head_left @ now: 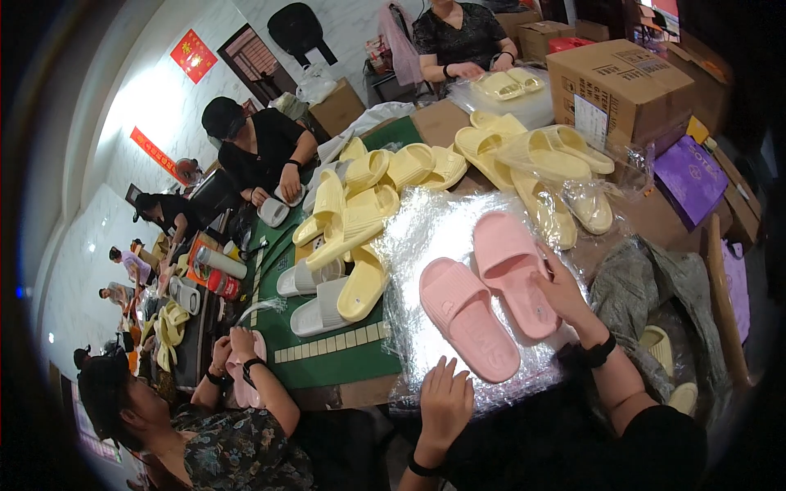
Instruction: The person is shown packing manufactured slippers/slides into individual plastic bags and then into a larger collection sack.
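A pair of pink slide slippers lies side by side on a stack of clear, shiny plastic bags [417, 237] in front of me. My right hand [566, 295] grips the outer edge of the right pink slipper [512, 270], thumb over its footbed. Just below the heel of the left pink slipper [468, 319] is my left hand [447, 403], open with fingers stretched out and nothing in it. Yellow slippers [364, 217] are heaped left of the bags, with grey slippers [321, 311] beneath them. More yellow slippers [544, 155], some in clear bags, lie beyond.
Co-workers sit round the table; a person at the left [246, 385] handles a pink slipper. A cardboard box [618, 90] stands at the far right, near a purple bag [690, 180]. A grey woven sack [655, 286] is beside my right arm. Small labels [332, 345] line the green mat [327, 372].
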Tool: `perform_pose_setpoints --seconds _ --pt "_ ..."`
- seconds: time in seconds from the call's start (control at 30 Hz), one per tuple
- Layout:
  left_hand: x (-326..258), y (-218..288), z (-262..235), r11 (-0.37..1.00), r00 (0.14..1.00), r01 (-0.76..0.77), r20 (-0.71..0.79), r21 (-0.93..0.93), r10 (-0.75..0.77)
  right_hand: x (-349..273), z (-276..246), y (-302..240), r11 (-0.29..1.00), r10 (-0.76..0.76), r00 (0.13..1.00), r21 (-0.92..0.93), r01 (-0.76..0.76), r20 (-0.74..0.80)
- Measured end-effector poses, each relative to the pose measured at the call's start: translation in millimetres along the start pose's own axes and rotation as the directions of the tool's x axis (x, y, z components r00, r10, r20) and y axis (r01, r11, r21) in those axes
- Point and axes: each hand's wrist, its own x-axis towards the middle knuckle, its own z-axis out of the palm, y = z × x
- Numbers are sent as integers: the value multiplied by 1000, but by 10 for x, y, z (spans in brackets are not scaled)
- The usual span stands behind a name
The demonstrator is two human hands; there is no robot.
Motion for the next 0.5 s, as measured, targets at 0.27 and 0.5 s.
perform_pose_setpoints --seconds 0.27,0.5 --pt "-70 -109 19 998 978 -62 203 26 55 -42 67 -139 926 -111 991 -355 131 74" --pt "-152 -104 197 996 975 -85 205 -16 87 -187 237 -424 751 149 776 -581 314 612"
